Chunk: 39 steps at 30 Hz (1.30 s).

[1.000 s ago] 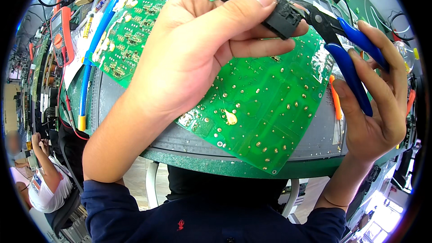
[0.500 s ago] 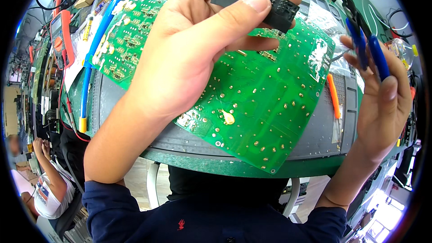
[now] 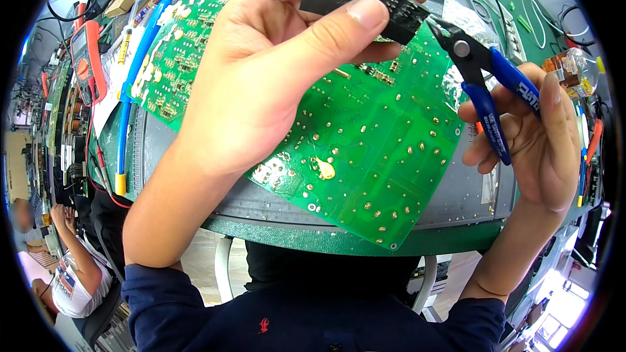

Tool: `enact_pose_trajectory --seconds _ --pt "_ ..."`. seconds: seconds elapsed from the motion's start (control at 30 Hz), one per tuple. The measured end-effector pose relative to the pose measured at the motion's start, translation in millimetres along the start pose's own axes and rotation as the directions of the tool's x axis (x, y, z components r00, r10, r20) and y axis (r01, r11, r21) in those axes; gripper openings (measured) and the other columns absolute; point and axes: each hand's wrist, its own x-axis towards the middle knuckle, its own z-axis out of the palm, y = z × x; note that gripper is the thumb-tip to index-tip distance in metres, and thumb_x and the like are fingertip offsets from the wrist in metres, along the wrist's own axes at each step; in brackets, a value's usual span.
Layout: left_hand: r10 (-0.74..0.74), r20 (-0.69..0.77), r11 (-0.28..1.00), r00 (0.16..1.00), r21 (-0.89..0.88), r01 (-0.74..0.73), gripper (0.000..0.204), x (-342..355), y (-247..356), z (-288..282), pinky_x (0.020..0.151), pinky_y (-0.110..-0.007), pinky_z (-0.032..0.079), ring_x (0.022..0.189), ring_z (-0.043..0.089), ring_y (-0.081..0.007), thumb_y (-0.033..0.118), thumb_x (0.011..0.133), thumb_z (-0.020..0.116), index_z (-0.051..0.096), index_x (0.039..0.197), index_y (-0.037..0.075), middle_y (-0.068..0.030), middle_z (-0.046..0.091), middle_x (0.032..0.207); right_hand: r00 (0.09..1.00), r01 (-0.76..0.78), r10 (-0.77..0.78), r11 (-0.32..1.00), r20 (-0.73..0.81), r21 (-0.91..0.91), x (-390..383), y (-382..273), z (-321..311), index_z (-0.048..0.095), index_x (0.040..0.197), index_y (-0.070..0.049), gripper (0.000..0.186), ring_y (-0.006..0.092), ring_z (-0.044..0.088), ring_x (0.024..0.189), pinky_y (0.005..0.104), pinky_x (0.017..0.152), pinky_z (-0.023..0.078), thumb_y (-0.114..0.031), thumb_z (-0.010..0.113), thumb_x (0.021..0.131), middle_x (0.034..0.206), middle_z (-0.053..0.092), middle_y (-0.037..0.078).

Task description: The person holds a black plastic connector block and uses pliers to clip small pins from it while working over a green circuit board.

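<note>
A black plastic connector block [image 3: 407,19] with rows of small metal pins is gripped in my left hand [image 3: 267,78], its thumb across the block's front. My right hand [image 3: 535,130] holds side cutters with blue handles [image 3: 486,81], their dark jaws at the right end of the block; I cannot tell whether they touch it. Beneath both hands lies a large green circuit board [image 3: 365,156] with solder joints and yellow glue blobs, on a grey mat [image 3: 474,195].
At the left are a red multimeter [image 3: 81,52], a blue-and-yellow tubular tool [image 3: 124,137] and a syringe [image 3: 125,42]. A plastic bottle [image 3: 574,72] and red-handled tools [image 3: 593,140] are at the right. A person in white [image 3: 75,280] sits at the far left.
The cutters were at the block, swung up and away to the right, and are now turned back with their jaws at its right end. My left hand has shifted slightly down and left.
</note>
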Motion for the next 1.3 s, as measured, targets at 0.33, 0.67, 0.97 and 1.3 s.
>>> enact_pose_trajectory --seconds 0.33,0.67,0.97,1.3 --pt "0.004 -0.024 1.000 1.000 0.030 -0.004 0.031 -6.0 0.9 0.5 0.085 -0.032 0.048 0.098 0.057 -0.0276 0.017 0.090 0.044 0.045 0.112 -0.004 -0.0202 0.057 0.103 0.996 -0.058 0.054 0.997 0.067 0.056 2.4 1.4 -4.0 0.043 0.105 0.006 0.049 0.0277 0.063 0.056 0.0282 0.042 0.054 -0.038 0.023 0.093 0.085 0.058 0.029" --pt "0.019 -0.049 0.998 0.999 0.058 -0.017 0.031 -7.2 1.5 4.8 0.084 -0.032 0.049 0.098 0.057 -0.0277 0.017 0.090 0.044 0.045 0.112 -0.004 -0.0207 0.056 0.104 0.999 -0.027 0.025 0.999 0.042 0.040 1.3 1.7 -3.7 0.043 0.105 0.006 0.049 0.0276 0.063 0.055 0.0274 0.041 0.053 -0.038 0.023 0.093 0.085 0.058 0.030" --pt "0.028 -0.071 0.996 0.997 0.085 -0.022 0.031 -7.7 1.6 7.4 0.084 -0.032 0.049 0.098 0.057 -0.0279 0.017 0.090 0.044 0.044 0.112 -0.004 -0.0211 0.056 0.105 0.998 -0.019 0.018 1.000 0.056 0.019 0.4 0.9 -5.3 0.042 0.105 0.006 0.049 0.0262 0.063 0.053 0.0254 0.037 0.050 -0.037 0.023 0.093 0.086 0.058 0.029" --pt "0.041 -0.100 0.992 0.994 0.119 -0.029 0.031 -8.4 0.9 8.7 0.083 -0.032 0.049 0.098 0.057 -0.0280 0.018 0.090 0.044 0.044 0.113 -0.003 -0.0215 0.056 0.105 0.998 0.057 -0.057 0.997 -0.001 -0.055 0.6 3.2 0.5 0.042 0.104 0.006 0.046 0.0224 0.060 0.048 0.0206 0.034 0.044 -0.035 0.024 0.094 0.085 0.059 0.027"
